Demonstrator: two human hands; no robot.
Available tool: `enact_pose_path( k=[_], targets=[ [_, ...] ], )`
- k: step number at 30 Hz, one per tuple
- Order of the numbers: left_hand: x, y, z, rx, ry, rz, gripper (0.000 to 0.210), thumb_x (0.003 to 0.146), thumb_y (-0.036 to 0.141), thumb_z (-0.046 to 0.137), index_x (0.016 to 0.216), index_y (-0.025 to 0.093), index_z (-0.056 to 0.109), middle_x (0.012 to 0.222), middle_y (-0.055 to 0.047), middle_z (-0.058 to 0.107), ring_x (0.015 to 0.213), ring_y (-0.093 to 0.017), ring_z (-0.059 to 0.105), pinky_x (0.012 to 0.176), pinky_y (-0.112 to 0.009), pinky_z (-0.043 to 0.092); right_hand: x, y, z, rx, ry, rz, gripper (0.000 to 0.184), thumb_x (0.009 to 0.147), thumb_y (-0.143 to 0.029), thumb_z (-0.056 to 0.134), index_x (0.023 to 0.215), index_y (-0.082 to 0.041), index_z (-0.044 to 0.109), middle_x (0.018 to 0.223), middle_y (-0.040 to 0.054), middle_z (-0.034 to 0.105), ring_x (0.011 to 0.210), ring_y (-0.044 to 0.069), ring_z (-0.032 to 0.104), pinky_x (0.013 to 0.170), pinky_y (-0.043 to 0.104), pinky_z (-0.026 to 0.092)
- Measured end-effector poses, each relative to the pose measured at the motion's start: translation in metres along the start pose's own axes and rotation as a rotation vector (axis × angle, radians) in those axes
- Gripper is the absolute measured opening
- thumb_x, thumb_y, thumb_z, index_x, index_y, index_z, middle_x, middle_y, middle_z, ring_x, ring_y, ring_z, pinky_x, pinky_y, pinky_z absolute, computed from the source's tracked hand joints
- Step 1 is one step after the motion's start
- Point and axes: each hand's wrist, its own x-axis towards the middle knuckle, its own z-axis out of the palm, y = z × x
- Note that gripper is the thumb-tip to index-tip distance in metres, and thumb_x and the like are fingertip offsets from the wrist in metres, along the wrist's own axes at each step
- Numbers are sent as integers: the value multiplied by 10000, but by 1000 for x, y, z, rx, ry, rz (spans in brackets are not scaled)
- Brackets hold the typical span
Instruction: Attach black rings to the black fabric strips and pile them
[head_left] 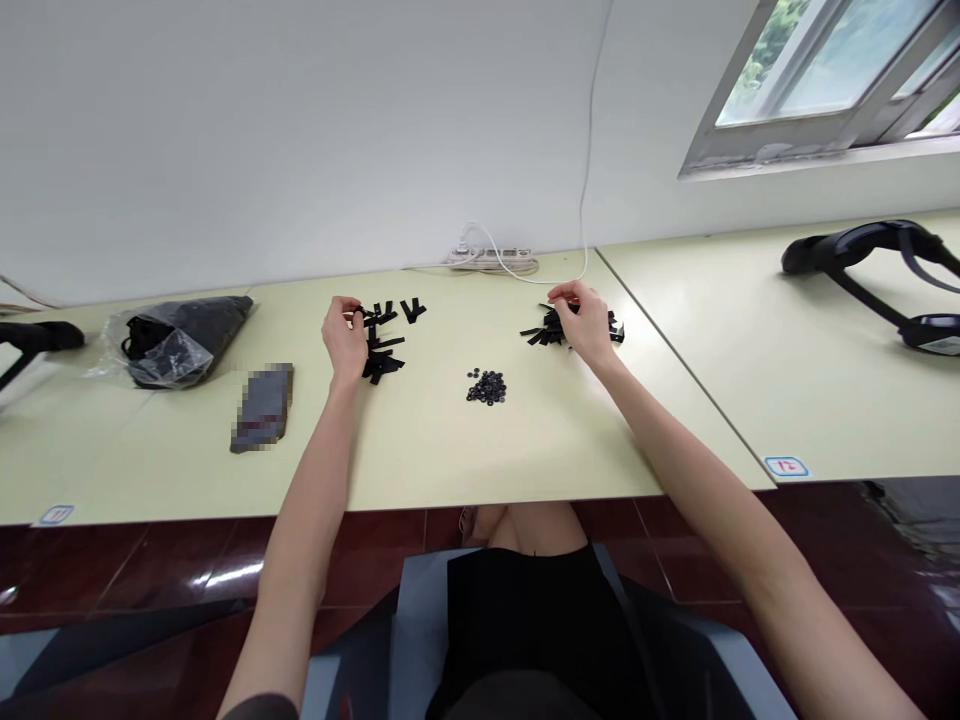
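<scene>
My left hand [346, 342] is closed in a pinch at the left group of short black fabric strips [384, 364], with a black piece at its fingertips. Several of those strips lie just right of the hand, some spread in V shapes. Over a denser pile of black strips [537, 334], my right hand [586, 318] has thumb and fingers drawn together on a strip, partly hidden by the hand. Between the hands, nearer the front edge, sits a heap of small black ring-like discs [487, 388], a few of them loose at its upper left.
A phone-like dark slab [262, 408], blurred out, and a black item in a clear plastic bag [187, 340] lie to the left. A power strip [491, 258] with white cables rests against the wall. Black headset-like gear [862, 250] stands on the right-hand table.
</scene>
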Motion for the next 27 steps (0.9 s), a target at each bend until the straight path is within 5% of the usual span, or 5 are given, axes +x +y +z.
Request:
enact_pose_path(
  k=[11,16,21,27],
  targets=[
    [-3,14,4,-201,68,-108,28,1000,231,648,1008,253,631,1096,-59,761,1025,-223,737,1038,-366,590,-1,-4,0,6,-27,-6,164,941,-207,595,956,-297,731,989,58,828,1098,298,723,1095,505,561],
    [-2,25,8,-493,65,-143,114,1047,312,682,1035,258,583,1065,-57,721,1037,-197,759,1037,-363,650,-4,-9,1,48,-67,-24,141,941,-219,600,946,-298,718,984,67,822,1110,299,733,1086,501,576],
    [-20,57,22,-784,-210,-193,229,1051,413,765,1048,266,590,1057,-32,742,1048,-177,808,1162,-395,644,-20,-29,13,123,-242,-74,149,1028,-411,630,999,-291,711,1057,69,811,976,267,743,980,466,608],
    [-59,93,33,-855,-593,-96,435,950,595,891,1081,255,653,1146,-32,746,1114,-214,814,1175,-472,651,-52,-70,27,212,-479,-189,317,1014,-536,797,1229,-327,694,1291,64,786,1103,275,751,961,445,630]
  ],
)
